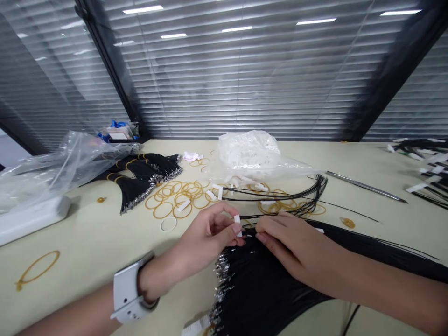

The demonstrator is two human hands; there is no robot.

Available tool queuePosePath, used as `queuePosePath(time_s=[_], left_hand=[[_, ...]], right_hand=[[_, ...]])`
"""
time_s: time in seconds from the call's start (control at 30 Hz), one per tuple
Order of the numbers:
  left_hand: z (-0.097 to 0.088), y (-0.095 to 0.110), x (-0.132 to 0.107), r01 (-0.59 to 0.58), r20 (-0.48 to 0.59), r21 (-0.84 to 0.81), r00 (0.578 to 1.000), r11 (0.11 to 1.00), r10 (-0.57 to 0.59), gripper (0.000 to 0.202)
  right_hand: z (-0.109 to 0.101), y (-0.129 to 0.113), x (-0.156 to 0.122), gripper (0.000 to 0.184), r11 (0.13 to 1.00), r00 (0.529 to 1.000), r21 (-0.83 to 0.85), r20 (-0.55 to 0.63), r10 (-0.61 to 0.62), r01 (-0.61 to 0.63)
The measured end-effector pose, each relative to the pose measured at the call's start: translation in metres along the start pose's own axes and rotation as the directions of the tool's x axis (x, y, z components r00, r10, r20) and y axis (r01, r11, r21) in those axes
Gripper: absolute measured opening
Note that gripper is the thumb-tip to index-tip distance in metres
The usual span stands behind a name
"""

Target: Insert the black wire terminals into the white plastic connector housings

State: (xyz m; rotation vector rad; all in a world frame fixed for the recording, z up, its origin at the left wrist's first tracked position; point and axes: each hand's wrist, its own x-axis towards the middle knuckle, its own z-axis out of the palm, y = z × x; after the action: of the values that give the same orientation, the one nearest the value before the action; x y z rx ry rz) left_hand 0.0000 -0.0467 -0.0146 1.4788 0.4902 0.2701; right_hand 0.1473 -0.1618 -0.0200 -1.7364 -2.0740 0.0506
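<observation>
Black cords [266, 284] heaped at lower centre: thin, limp, probably light and slippery, stiff only at the metal tips; best pinched just behind a tip. Left hand [206, 235] angled in from lower left, thumb and forefinger closed on a small white tag [237, 219]. Right hand [290, 245] palm-down, fingertips seemingly pinched on one cord end beside it. Farther up, rubber bands [175, 193], plastic bag [252, 151].
</observation>
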Motion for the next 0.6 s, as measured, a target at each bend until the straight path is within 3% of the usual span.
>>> queuePosePath(time_s=[0.2,0.43,0.6], left_hand=[[0.0023,0.0003,-0.0003,0.000,0.009,-0.013,1.000,1.000,0.000,0.017],[-0.0009,0.0000,0.0003,0.077,0.017,-0.154,0.997,0.985,-0.075,0.021],[0.0018,0.0011,-0.0013,0.097,0.015,-0.168,0.995,0.981,-0.096,0.023]], right_hand=[[0.0061,0.0008,-0.0024,0.013,0.998,0.998,-0.036,-0.034,0.056,-0.057],[0.0034,-0.0022,-0.0013,0.019,0.993,0.995,-0.103,-0.078,-0.069,0.061],[0.0050,-0.0019,-0.0004,0.020,0.988,0.991,-0.115,-0.077,-0.113,0.104]])
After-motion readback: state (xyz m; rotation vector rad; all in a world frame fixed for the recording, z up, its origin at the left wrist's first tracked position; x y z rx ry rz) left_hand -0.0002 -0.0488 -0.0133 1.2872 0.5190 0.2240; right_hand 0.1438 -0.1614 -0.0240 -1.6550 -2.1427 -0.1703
